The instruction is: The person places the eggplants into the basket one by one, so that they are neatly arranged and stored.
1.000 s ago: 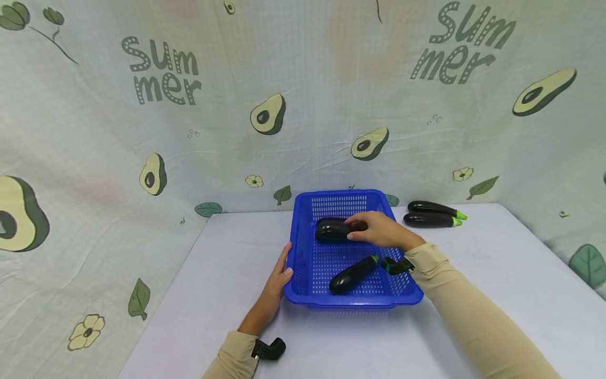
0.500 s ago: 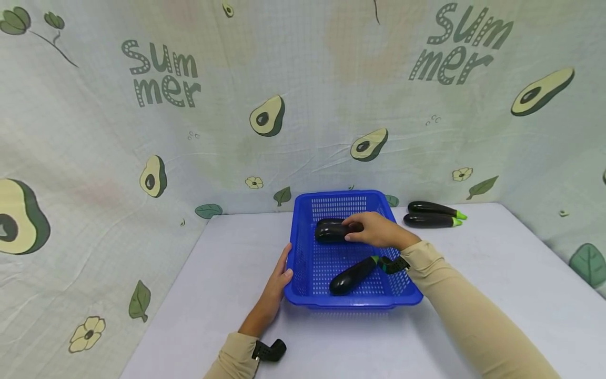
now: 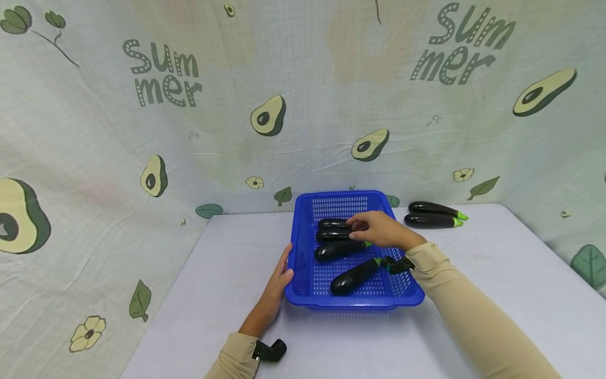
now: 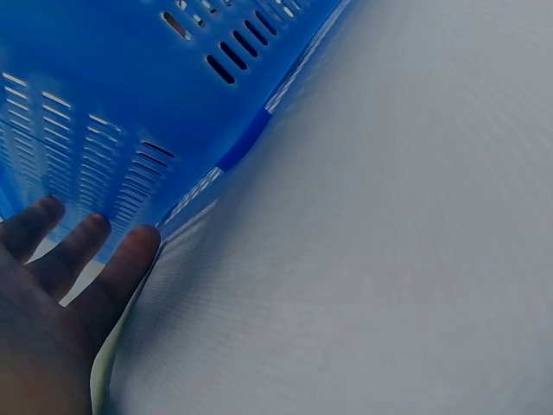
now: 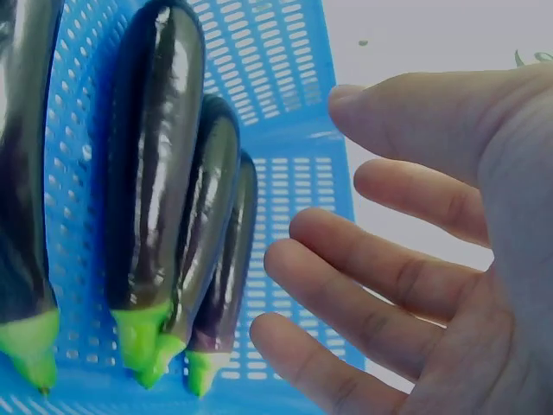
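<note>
A blue perforated basket (image 3: 350, 303) holds several dark, glossy eggplants with green stem ends. Three lie side by side toward its back: a nearer eggplant (image 3: 335, 250), a middle eggplant (image 3: 331, 235) and a far eggplant (image 3: 333, 223). Apart from them, a slanted eggplant (image 3: 352, 277) lies near the front wall. My right hand (image 3: 381, 230) hovers over the stem ends; in the right wrist view its fingers (image 5: 380, 268) are spread and hold nothing. Fairly straight, the fingers of my left hand (image 3: 274, 287) rest against the basket's left outer wall, also seen in the left wrist view.
Two more eggplants (image 3: 431, 220) lie together on the white table (image 3: 227, 263), right of the basket at the back. A patterned cloth (image 3: 317, 105) hangs behind the table and along its sides. My right forearm crosses over the basket's right rim.
My right hand has let go of an eggplant, which now lies in the basket on the near side of two others. The left hand and basket have stayed put.
</note>
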`<action>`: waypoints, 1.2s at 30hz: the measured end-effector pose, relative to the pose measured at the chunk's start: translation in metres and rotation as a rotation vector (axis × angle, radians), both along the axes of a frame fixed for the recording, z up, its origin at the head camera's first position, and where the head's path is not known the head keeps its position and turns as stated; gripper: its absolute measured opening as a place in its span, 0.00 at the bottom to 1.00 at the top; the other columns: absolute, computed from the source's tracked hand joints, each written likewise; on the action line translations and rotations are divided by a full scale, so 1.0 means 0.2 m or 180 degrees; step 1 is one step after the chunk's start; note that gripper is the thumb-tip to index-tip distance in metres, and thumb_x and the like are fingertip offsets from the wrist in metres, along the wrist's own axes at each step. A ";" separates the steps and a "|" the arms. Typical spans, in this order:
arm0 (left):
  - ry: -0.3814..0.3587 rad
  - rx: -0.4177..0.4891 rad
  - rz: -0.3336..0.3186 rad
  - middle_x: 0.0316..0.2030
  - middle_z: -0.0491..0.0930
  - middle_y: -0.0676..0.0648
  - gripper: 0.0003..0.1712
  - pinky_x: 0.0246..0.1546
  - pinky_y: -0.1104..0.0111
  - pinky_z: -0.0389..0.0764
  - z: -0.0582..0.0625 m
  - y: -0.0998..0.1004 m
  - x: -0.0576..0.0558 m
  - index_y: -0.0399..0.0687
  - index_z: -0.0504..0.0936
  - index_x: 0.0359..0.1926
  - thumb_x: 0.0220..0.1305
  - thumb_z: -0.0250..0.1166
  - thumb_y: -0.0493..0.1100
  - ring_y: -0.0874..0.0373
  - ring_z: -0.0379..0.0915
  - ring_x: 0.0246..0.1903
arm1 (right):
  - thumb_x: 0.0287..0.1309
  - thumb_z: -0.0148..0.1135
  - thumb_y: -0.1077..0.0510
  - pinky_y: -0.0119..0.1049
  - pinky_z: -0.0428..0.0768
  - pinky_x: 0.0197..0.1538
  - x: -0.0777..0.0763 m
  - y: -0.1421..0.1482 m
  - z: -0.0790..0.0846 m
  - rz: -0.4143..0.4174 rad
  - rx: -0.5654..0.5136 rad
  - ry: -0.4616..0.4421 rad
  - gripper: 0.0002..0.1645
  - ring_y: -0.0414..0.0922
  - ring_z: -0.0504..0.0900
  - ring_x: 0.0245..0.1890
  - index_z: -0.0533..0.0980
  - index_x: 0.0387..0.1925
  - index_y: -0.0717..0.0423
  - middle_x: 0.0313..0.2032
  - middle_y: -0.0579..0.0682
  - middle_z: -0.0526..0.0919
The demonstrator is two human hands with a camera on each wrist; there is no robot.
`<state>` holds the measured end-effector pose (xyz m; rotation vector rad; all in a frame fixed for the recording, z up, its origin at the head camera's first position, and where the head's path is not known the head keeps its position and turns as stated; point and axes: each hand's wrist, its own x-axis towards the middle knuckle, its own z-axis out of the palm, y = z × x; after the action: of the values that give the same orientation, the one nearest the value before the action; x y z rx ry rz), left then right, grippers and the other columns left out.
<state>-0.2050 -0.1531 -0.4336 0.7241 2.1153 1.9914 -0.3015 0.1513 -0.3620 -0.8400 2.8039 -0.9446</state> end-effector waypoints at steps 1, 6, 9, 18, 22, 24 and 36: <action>0.0008 0.0012 -0.0004 0.72 0.33 0.52 0.35 0.65 0.48 0.36 0.00 0.00 0.00 0.54 0.36 0.73 0.70 0.39 0.42 0.55 0.28 0.69 | 0.56 0.62 0.48 0.43 0.77 0.47 0.00 0.01 0.00 -0.0022 -0.0015 0.0006 0.23 0.45 0.79 0.45 0.76 0.52 0.53 0.44 0.53 0.82; 0.0022 0.0027 -0.0009 0.72 0.34 0.52 0.35 0.65 0.48 0.38 0.00 0.00 0.00 0.55 0.36 0.73 0.70 0.39 0.42 0.55 0.29 0.69 | 0.57 0.62 0.47 0.45 0.76 0.48 0.02 0.07 0.03 -0.0190 -0.0101 0.0020 0.22 0.45 0.79 0.45 0.76 0.52 0.51 0.43 0.47 0.81; 0.0016 0.0016 -0.0005 0.72 0.34 0.52 0.35 0.65 0.47 0.38 0.00 0.00 0.00 0.56 0.36 0.73 0.70 0.39 0.43 0.54 0.29 0.69 | 0.57 0.61 0.47 0.47 0.76 0.48 0.03 0.11 0.05 -0.0276 -0.0132 0.0096 0.21 0.45 0.79 0.45 0.76 0.51 0.51 0.43 0.47 0.81; -0.0006 0.0000 0.0002 0.72 0.33 0.52 0.35 0.65 0.48 0.36 0.00 0.00 0.00 0.55 0.36 0.73 0.70 0.39 0.43 0.55 0.28 0.69 | 0.60 0.58 0.46 0.50 0.75 0.49 0.05 0.23 0.08 -0.0476 -0.0276 0.0328 0.22 0.48 0.77 0.47 0.76 0.52 0.52 0.45 0.49 0.81; -0.0026 0.0002 0.0000 0.72 0.33 0.52 0.34 0.65 0.48 0.36 0.00 0.00 0.01 0.55 0.36 0.73 0.70 0.39 0.43 0.55 0.28 0.69 | 0.60 0.56 0.43 0.51 0.75 0.49 0.06 0.30 0.07 -0.0614 -0.0409 0.0324 0.24 0.49 0.77 0.47 0.75 0.53 0.53 0.47 0.50 0.80; -0.0029 0.0012 -0.0004 0.72 0.33 0.52 0.35 0.65 0.48 0.36 0.00 0.00 0.01 0.54 0.36 0.73 0.70 0.39 0.43 0.55 0.28 0.69 | 0.60 0.55 0.43 0.50 0.76 0.48 0.06 0.33 0.07 -0.0671 -0.0476 0.0282 0.26 0.50 0.78 0.47 0.75 0.54 0.53 0.47 0.51 0.80; -0.0003 0.0016 0.0010 0.72 0.33 0.51 0.35 0.65 0.48 0.37 0.00 0.00 0.01 0.54 0.36 0.73 0.70 0.39 0.43 0.54 0.28 0.69 | 0.61 0.56 0.45 0.42 0.80 0.43 0.07 0.49 0.03 -0.0902 -0.0920 -0.0087 0.27 0.54 0.79 0.45 0.73 0.54 0.60 0.48 0.59 0.78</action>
<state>-0.2033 -0.1533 -0.4334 0.7207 2.1132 1.9989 -0.2878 0.2490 -0.3563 -0.4496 2.8536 -1.4159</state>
